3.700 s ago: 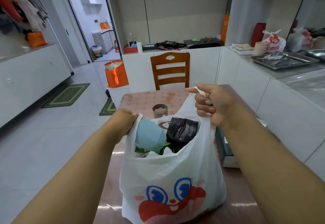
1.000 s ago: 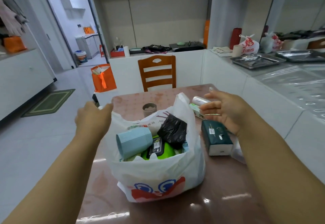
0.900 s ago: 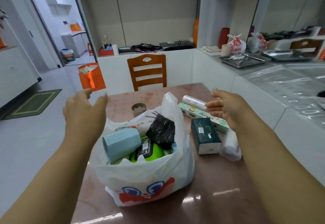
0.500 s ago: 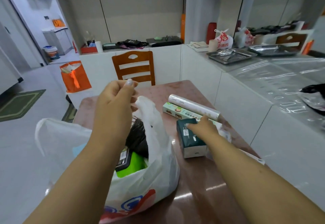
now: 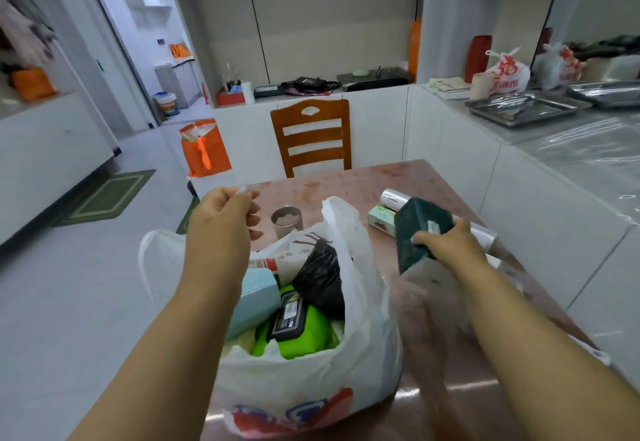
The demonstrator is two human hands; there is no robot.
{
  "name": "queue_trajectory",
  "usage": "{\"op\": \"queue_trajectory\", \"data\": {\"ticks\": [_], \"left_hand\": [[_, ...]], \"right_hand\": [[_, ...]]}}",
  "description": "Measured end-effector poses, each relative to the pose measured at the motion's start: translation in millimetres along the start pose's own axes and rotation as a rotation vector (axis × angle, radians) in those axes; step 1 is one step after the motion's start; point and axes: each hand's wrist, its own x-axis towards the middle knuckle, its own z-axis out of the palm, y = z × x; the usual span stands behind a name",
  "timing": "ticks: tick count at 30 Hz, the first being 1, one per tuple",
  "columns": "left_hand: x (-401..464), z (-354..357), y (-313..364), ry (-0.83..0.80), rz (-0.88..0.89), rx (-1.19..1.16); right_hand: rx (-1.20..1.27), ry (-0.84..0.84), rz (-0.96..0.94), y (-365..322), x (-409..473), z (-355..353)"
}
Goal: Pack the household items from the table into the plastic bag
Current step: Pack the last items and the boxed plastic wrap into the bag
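A white plastic bag (image 5: 304, 381) with a cartoon print stands open on the table (image 5: 363, 181). Inside it lie a light blue cup (image 5: 256, 298), a black bundle (image 5: 320, 278) and a green pack (image 5: 311, 336). My right hand (image 5: 446, 246) grips a dark green tissue pack (image 5: 419, 226), lifted and tilted just right of the bag. My left hand (image 5: 221, 222) hovers over the bag's left side, fingers curled, with nothing seen in them. Behind the tissue pack, a clear film roll (image 5: 393, 198) and a pale green box (image 5: 381, 221) lie on the table.
A small metal cup (image 5: 286, 221) stands behind the bag. A wooden chair (image 5: 311, 136) sits at the table's far end. White counters run along the right, with steel trays (image 5: 526, 110). An orange bag (image 5: 204, 153) is on a low stand at the left.
Both hands let go of the bag's handles and it settled on the table. My right hand reached to the tissue pack, gripped it and lifted it. My left hand's fingers curled.
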Motion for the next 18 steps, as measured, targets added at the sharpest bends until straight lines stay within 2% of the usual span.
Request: {"op": "queue_trajectory", "data": {"ticks": [2,4,6,8,10,11,13,14,16,18], "left_hand": [[2,-12,2,0.035,0.042,0.062],[4,-25,3,0.089,0.129,0.182],[6,-39,4,0.179,0.241,0.360],[10,-54,4,0.316,0.379,0.594],[13,-69,2,0.452,0.349,0.760],[18,-77,-3,0.468,0.255,0.789],[32,-91,-18,0.389,-0.010,0.784],[39,-98,-27,0.314,-0.126,0.708],[43,-105,-30,0.161,-0.351,0.339],[41,-108,-29,0.008,-0.490,-0.014]], "right_hand": [[0.358,0.051,-0.065,-41,-22,-34],[0.744,-0.038,-0.221,-83,-56,-63],[1.048,-0.295,-0.404,-123,-99,-83],[1.183,-0.618,-0.554,-158,-151,-85],[1.178,-0.871,-0.518,-179,-193,-59],[1.128,-0.956,-0.459,-184,-207,-39],[1.021,-1.031,-0.339,-181,-218,11],[0.960,-1.001,-0.294,-175,-218,31],[0.770,-0.819,-0.295,-156,-203,54],[0.422,-0.653,-0.450,-136,-184,55]]}}
